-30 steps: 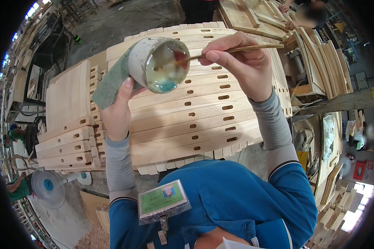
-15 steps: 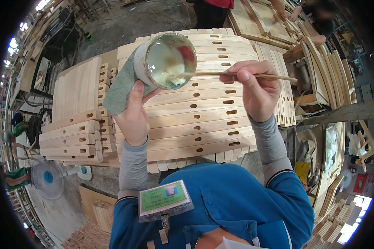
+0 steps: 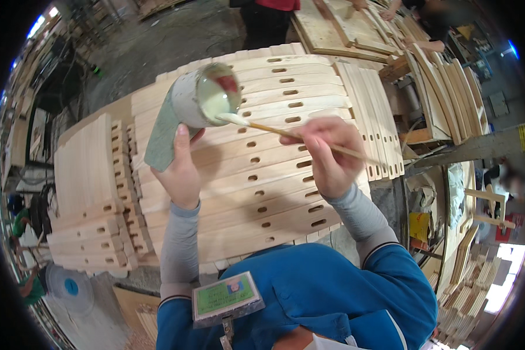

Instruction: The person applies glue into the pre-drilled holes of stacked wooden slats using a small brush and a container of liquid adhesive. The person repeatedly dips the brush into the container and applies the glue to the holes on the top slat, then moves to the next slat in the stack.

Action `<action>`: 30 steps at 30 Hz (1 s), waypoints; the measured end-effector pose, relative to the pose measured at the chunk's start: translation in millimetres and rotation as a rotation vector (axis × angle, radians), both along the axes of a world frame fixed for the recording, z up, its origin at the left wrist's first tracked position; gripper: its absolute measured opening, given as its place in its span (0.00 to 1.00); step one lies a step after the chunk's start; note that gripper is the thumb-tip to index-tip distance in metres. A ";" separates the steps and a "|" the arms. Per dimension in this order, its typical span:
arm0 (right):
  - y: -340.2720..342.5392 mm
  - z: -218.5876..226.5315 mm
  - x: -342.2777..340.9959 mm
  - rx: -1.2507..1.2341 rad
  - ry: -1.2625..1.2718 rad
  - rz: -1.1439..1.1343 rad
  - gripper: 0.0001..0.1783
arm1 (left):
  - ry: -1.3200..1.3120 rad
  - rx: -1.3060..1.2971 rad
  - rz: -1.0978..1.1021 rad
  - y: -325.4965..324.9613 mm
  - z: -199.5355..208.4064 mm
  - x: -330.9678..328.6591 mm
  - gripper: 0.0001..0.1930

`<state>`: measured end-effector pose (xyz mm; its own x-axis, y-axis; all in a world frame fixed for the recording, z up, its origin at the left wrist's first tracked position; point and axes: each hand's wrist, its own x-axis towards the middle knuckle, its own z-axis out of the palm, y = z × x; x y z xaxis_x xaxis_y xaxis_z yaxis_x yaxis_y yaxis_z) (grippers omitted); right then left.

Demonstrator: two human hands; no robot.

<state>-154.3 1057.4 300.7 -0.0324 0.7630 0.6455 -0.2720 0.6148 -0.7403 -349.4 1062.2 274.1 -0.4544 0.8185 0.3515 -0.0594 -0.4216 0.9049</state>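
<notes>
My left hand [image 3: 182,172] is closed round the lower part of a whitish cup [image 3: 185,102], tilted so its mouth faces right. A green-grey flat piece [image 3: 161,137] runs along the cup's underside, against my palm; how the two are joined is hidden. Pale, creamy white liquid [image 3: 213,102] lies inside the cup. My right hand [image 3: 332,154] pinches a thin wooden stick [image 3: 266,128]. White paste coats the stick's tip, at the cup's lower rim. Beneath both hands lie rows of light wooden slats [image 3: 233,204] with oblong slots.
More slotted slats [image 3: 79,175] are stacked on the left. Curved wooden parts [image 3: 449,93] stand at the right, beside a wooden bench [image 3: 332,44]. Other people work at the far side, one in dark trousers [image 3: 266,26]. A fan [image 3: 70,286] stands at lower left.
The cup and my left hand have shifted left in view, and the cup's mouth has turned more to the right. The stick's tip has come from inside the cup to its rim, carrying white paste.
</notes>
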 end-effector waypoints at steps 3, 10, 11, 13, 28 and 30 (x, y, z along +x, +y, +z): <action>57.8 -1.4 12.1 -0.325 -0.032 -0.117 0.08 | -0.139 -0.089 -0.128 23.3 -9.7 -1.8 0.14; 214.5 -35.9 63.4 -0.335 -0.191 -0.280 0.14 | -0.302 -0.075 -0.168 112.1 -73.0 -33.7 0.14; 224.0 -40.5 60.3 -0.348 -0.262 -0.301 0.14 | -0.305 -0.083 -0.144 117.5 -80.9 -39.5 0.14; 237.3 -49.4 54.5 -0.352 -0.358 -0.329 0.14 | -0.312 -0.100 -0.097 124.7 -92.6 -47.4 0.14; 254.4 -77.6 13.6 -0.142 -0.744 -0.405 0.13 | -0.250 -0.104 -0.116 125.4 -104.5 -56.9 0.14; 258.7 -75.9 28.1 -0.077 -0.806 -0.552 0.14 | -0.287 -0.102 -0.110 126.2 -104.3 -49.4 0.14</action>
<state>-126.2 1316.1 224.9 -0.0676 0.8424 0.5346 0.6440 0.4461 -0.6215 -398.8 1188.5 169.8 -0.4298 0.8927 0.1357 -0.3581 -0.3065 0.8820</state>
